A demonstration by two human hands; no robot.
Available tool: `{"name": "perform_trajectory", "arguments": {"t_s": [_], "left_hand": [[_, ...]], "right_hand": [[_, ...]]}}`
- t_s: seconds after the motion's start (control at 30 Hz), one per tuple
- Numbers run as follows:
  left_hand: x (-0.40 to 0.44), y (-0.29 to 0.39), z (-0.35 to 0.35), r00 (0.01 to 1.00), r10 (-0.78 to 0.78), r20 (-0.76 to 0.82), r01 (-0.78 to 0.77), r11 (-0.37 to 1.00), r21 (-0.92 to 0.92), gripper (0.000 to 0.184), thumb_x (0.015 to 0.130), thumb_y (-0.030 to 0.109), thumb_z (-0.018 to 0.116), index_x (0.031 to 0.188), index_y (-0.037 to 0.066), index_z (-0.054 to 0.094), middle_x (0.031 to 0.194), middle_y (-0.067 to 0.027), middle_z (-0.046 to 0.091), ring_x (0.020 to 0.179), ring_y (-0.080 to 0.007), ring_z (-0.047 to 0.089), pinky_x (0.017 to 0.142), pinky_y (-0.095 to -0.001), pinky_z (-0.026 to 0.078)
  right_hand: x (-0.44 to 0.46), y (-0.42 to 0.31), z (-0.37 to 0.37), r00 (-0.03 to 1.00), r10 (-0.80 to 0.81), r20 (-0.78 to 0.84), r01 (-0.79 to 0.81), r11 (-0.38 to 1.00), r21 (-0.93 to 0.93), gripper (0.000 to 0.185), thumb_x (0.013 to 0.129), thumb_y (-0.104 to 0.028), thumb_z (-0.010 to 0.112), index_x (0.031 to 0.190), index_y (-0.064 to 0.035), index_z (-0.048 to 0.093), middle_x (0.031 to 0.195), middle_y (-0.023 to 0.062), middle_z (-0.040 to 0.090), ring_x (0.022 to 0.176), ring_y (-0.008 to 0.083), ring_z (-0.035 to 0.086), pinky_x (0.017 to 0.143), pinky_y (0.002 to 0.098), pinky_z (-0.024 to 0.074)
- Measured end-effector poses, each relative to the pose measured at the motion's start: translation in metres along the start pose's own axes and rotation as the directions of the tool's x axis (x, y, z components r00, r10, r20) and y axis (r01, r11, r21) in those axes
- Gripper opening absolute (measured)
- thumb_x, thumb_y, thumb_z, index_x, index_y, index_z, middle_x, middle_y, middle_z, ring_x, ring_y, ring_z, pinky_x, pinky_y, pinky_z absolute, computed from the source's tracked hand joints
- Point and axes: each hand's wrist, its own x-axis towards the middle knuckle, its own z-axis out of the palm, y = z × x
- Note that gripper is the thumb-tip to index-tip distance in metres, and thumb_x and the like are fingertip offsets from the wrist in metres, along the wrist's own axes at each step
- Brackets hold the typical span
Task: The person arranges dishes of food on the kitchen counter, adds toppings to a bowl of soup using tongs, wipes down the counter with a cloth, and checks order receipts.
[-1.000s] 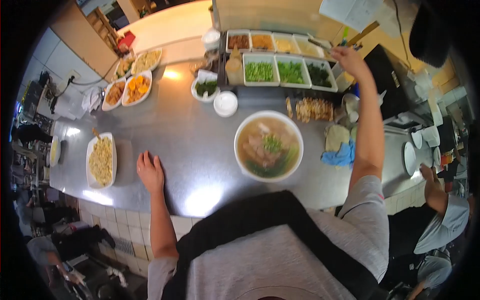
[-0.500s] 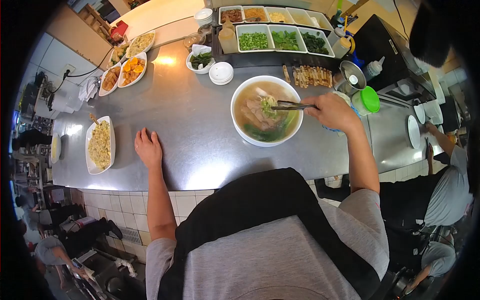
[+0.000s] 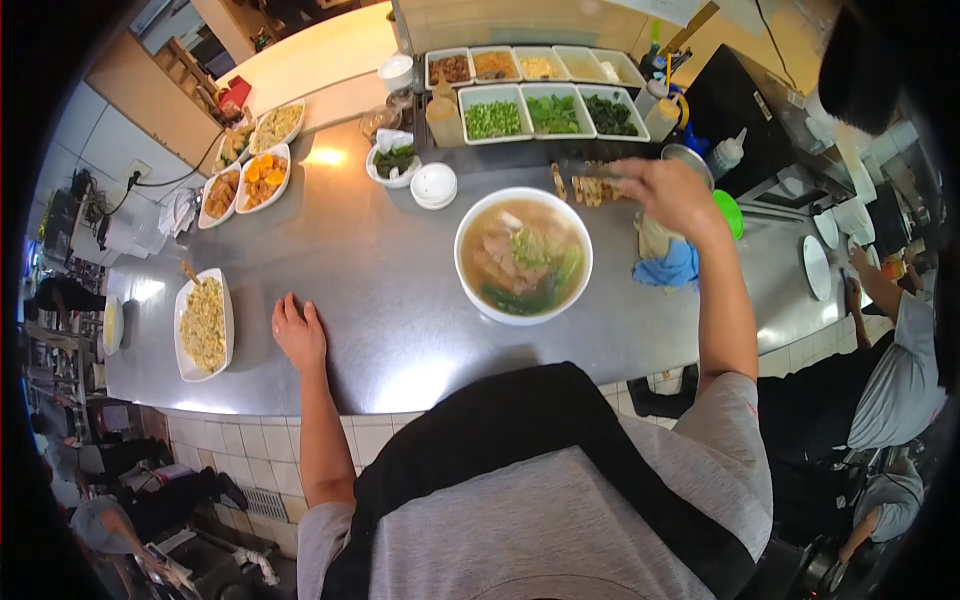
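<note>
My left hand (image 3: 300, 332) lies on the steel counter (image 3: 400, 310) with its fingers spread, holding nothing. My right hand (image 3: 680, 198) is closed around dark tongs (image 3: 592, 170), somewhat blurred, whose tips are above the browned strips (image 3: 590, 190). To the lower left of that hand stands a white bowl of soup (image 3: 523, 256) with meat slices, leafy greens and chopped green onion. A blue cloth (image 3: 668, 264) lies below my right wrist. Behind the strips are trays of chopped green onion (image 3: 493, 117), leafy greens (image 3: 555, 113) and dark greens (image 3: 610, 115).
On the left is a dish of fried rice (image 3: 203, 325), with filled dishes (image 3: 264, 178) farther back. Small white dishes (image 3: 434, 185) and a bowl of dark greens (image 3: 394, 162) stand behind the soup. A green-lidded tub (image 3: 729, 214) and a co-worker (image 3: 890, 370) are at right.
The right hand came from the back trays to the soup bowl with the tongs, then moved back over the browned strips. My left hand stayed on the counter. The camera view shifted.
</note>
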Motion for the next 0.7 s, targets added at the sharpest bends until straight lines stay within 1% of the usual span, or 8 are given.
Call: {"name": "perform_trajectory", "arguments": {"t_s": [0.03,0.1,0.17,0.27,0.37,0.47,0.5,0.7], "left_hand": [[0.001,0.0,-0.001,1.0,0.003,0.001,-0.003,1.0,-0.003,0.043,0.088,0.029,0.053,0.121,0.002,0.052,0.128,-0.0198,0.046,0.118,-0.0359,0.042,0.099,-0.0439,0.033],[0.001,0.0,-0.002,1.0,0.005,0.006,-0.005,1.0,-0.005,0.043,0.088,0.029,0.052,0.122,0.002,0.051,0.128,-0.0198,0.046,0.118,-0.0362,0.042,0.099,-0.044,0.033],[0.001,-0.002,0.0,1.0,0.013,0.0,-0.013,1.0,-0.004,0.043,0.088,0.028,0.052,0.122,0.001,0.051,0.128,-0.0201,0.046,0.118,-0.0365,0.042,0.099,-0.0442,0.033],[0.002,-0.002,0.001,1.0,0.015,0.0,-0.015,1.0,-0.006,0.043,0.088,0.027,0.053,0.122,0.001,0.05,0.128,-0.0205,0.045,0.118,-0.0369,0.041,0.099,-0.0446,0.033],[0.002,0.0,-0.001,1.0,0.011,0.001,-0.011,1.0,-0.016,0.043,0.088,0.026,0.053,0.122,0.001,0.05,0.128,-0.021,0.045,0.118,-0.0371,0.041,0.099,-0.0449,0.033],[0.004,0.003,-0.002,1.0,0.006,0.008,-0.006,1.0,-0.008,0.043,0.088,0.025,0.053,0.122,0.0,0.05,0.128,-0.0212,0.045,0.118,-0.0371,0.041,0.1,-0.0448,0.032],[0.005,0.004,-0.003,1.0,0.007,0.014,-0.007,1.0,0.0,0.043,0.088,0.025,0.053,0.122,0.0,0.05,0.128,-0.0213,0.045,0.118,-0.0371,0.041,0.1,-0.0447,0.032],[0.008,0.011,-0.006,0.999,-0.025,0.047,0.024,1.0,0.012,0.042,0.088,0.024,0.053,0.123,0.0,0.049,0.128,-0.0211,0.044,0.119,-0.0367,0.04,0.101,-0.0445,0.031]], "right_hand": [[0.018,0.009,-0.009,0.995,0.099,-0.01,-0.1,0.994,-0.052,0.026,0.085,-0.027,0.056,0.106,-0.0146,0.065,0.089,0.0159,0.065,0.083,0.0348,0.062,0.074,0.0437,0.0492],[0.057,0.042,-0.007,0.967,0.148,-0.208,-0.181,0.973,-0.146,0.027,0.085,-0.029,0.054,0.106,-0.0156,0.065,0.092,0.0158,0.065,0.085,0.0338,0.062,0.074,0.0453,0.0498],[0.105,0.075,-0.002,0.933,0.263,-0.246,-0.311,0.932,-0.184,0.026,0.084,-0.024,0.053,0.105,-0.013,0.066,0.094,0.0159,0.066,0.088,0.0337,0.063,0.076,0.0462,0.0501],[0.171,0.117,0.023,0.888,0.413,-0.203,-0.452,0.866,-0.215,0.028,0.083,-0.019,0.052,0.104,-0.0082,0.066,0.099,0.0165,0.066,0.092,0.0343,0.063,0.078,0.0449,0.0502],[0.214,0.125,0.045,0.869,0.489,-0.081,-0.493,0.836,-0.243,0.031,0.082,-0.021,0.049,0.105,-0.0079,0.065,0.106,0.0174,0.063,0.099,0.0333,0.061,0.084,0.0442,0.0483],[0.242,0.117,0.055,0.856,0.518,-0.008,-0.508,0.836,-0.208,0.032,0.08,-0.017,0.048,0.104,-0.005,0.065,0.11,0.0184,0.062,0.102,0.033,0.06,0.085,0.0435,0.0479],[0.255,0.122,0.064,0.841,0.541,0.008,-0.526,0.82,-0.226,0.029,0.081,-0.016,0.052,0.106,-0.0072,0.066,0.114,0.0144,0.062,0.107,0.0296,0.059,0.086,0.0414,0.048],[0.282,0.122,0.072,0.846,0.526,0.087,-0.485,0.826,-0.286,0.03,0.08,-0.015,0.054,0.106,-0.0069,0.065,0.115,0.0145,0.061,0.107,0.0294,0.059,0.087,0.0406,0.0474]]}}
